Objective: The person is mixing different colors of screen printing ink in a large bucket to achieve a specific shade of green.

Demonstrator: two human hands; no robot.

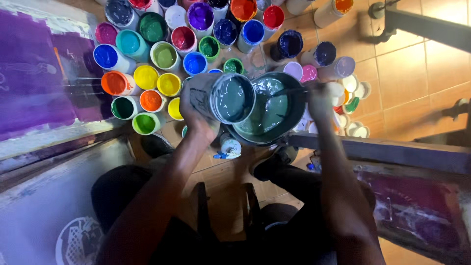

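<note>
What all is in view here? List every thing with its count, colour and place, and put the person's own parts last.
tilted jar: one, grey-green paint inside, held over the bucket.
bucket: one, dark, grey-green paint inside, centre floor.
stirring stick: one, dark, reaching into the bucket.
open paint jars: dozens; blue, green, yellow, orange, red, purple, teal; packed on the floor behind the bucket.
small lids and cups: several, mostly white, right of the bucket.
printing screen: one, purple-stained, far left.
tiled floor: orange-brown, right.
left hand: grip closed on the tilted jar.
right hand: blurred, grip closed on the stirring stick.
</note>
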